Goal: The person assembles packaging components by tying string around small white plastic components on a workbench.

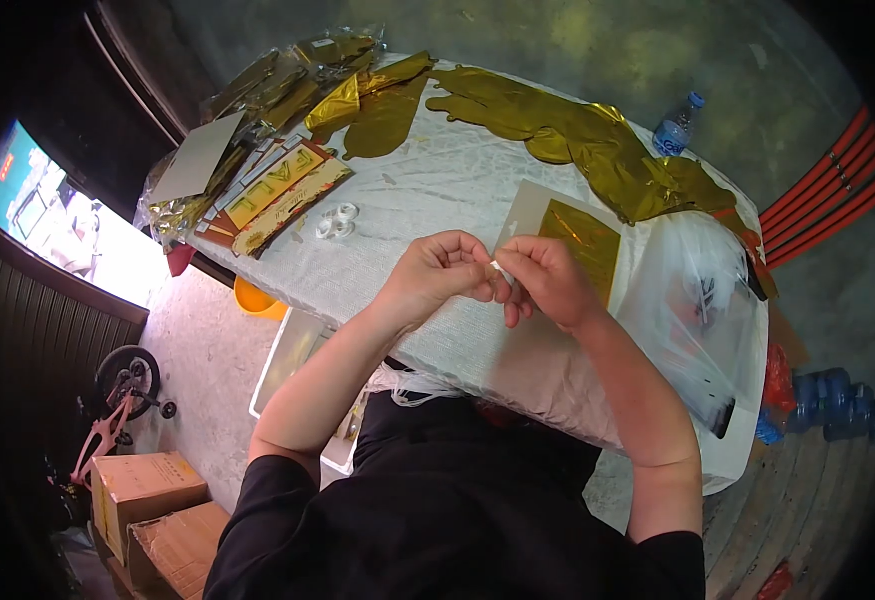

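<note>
My left hand [440, 272] and my right hand [555, 284] meet above the near side of the table, fingertips pinched close together. Between them shows a small white piece [499, 267], too small to name. Just beyond my right hand, a flat gold foil packet [583, 240] lies on a grey card [530, 205]. Several small white rolls [337, 221] sit to the left of my left hand. Right of my right forearm rests a clear plastic bag [686, 300], its contents blurred.
Gold foil balloons [568, 125] spread along the far table edge, near a water bottle [678, 125]. Printed cards [283, 190] and wrapped foil packs [278, 90] are piled at left. Cardboard boxes [148, 485] and a small bike [123, 400] stand on the floor.
</note>
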A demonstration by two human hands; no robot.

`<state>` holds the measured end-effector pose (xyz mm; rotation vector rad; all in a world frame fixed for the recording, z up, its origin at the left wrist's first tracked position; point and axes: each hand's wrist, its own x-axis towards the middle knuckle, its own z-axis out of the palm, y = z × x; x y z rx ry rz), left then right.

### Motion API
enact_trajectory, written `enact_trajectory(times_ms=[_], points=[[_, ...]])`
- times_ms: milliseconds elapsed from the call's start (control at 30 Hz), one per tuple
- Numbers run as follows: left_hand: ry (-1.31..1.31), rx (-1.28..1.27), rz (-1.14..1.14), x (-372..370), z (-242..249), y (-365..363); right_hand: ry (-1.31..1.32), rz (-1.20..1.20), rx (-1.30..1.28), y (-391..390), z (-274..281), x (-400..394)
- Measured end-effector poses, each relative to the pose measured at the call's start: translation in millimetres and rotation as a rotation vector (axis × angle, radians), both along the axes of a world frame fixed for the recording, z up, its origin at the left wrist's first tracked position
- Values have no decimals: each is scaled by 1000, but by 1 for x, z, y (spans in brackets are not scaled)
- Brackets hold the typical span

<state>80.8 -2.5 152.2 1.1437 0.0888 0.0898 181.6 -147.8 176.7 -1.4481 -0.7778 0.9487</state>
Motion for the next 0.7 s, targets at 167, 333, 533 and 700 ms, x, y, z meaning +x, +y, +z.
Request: enact_trajectory(times_ms=[167, 333, 533, 700], points=[[-25, 173, -2, -3, 0, -5, 72, 51, 0, -1, 3, 4], [-5, 395, 190, -15, -4, 12, 201, -57, 224, 1, 4, 3], [29, 873, 654, -31, -11, 103, -42, 20, 204, 5, -15, 0], [127, 1643, 701, -39, -17, 125, -146, 157, 66, 7, -21, -17]])
